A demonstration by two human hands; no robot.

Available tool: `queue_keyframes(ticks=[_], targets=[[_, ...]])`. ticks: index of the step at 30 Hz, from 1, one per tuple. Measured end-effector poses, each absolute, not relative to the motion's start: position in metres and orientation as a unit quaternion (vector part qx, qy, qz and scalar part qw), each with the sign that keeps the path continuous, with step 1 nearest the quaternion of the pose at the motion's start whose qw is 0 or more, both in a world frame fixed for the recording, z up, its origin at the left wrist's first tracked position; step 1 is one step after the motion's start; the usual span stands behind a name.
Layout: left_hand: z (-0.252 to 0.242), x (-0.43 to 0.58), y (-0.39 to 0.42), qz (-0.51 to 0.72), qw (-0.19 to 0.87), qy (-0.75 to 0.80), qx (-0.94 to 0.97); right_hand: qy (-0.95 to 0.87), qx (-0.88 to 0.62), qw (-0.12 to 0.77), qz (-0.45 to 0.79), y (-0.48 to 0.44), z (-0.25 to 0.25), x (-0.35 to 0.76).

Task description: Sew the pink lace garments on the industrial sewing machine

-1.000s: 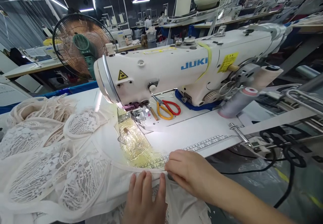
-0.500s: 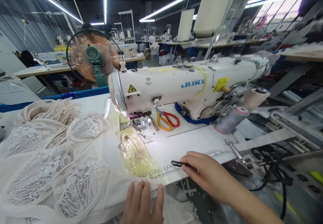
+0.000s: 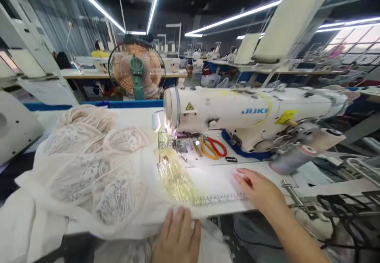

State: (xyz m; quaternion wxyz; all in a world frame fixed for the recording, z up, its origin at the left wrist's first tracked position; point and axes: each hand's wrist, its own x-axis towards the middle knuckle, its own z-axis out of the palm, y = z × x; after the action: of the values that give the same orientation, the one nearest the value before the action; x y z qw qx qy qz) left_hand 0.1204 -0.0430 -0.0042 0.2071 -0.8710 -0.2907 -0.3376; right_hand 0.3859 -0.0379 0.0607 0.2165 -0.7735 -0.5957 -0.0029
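My left hand (image 3: 178, 235) lies flat on the pale lace bra (image 3: 118, 199) at the table's front edge, fingers stretched out over its band. My right hand (image 3: 261, 192) hovers above the white table, its thumb and forefinger apart with nothing between them. Beyond those fingertips lies a small flat black piece with a slot, like a razor blade (image 3: 231, 159). Next to it, scissors with one red and one orange handle (image 3: 211, 147) rest on the bed of the white sewing machine (image 3: 225, 105). Yellowish clear film (image 3: 175, 172) covers the table before the needle.
More lace bras (image 3: 89, 116) are heaped at the left. A grey thread cone (image 3: 286, 160) lies right of the machine. A printed ruler (image 3: 219, 199) runs along the front edge. Behind the table stands a fan (image 3: 137, 71); tall thread cones (image 3: 285, 21) rise at the back right.
My right hand has let go of the black blade-like piece, which now lies beside the scissors. My left hand stays on the bra. The view has swung left.
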Motion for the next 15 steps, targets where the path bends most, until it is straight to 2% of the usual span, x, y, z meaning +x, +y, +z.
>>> queue_keyframes(ticks=[3,7,15], targets=[[0.000,0.117,-0.048,-0.312,0.157,-0.295,-0.890,-0.684,-0.702,0.193,0.047,-0.051,0.064,0.338],[0.008,0.116,-0.048,-0.316,0.147,-0.293,-0.890,-0.795,-0.585,0.144,0.069,-0.051,0.078,0.287],[0.009,0.117,-0.053,-0.317,0.157,-0.303,-0.885,-0.842,-0.536,-0.010,-0.065,-0.047,0.081,0.273]])
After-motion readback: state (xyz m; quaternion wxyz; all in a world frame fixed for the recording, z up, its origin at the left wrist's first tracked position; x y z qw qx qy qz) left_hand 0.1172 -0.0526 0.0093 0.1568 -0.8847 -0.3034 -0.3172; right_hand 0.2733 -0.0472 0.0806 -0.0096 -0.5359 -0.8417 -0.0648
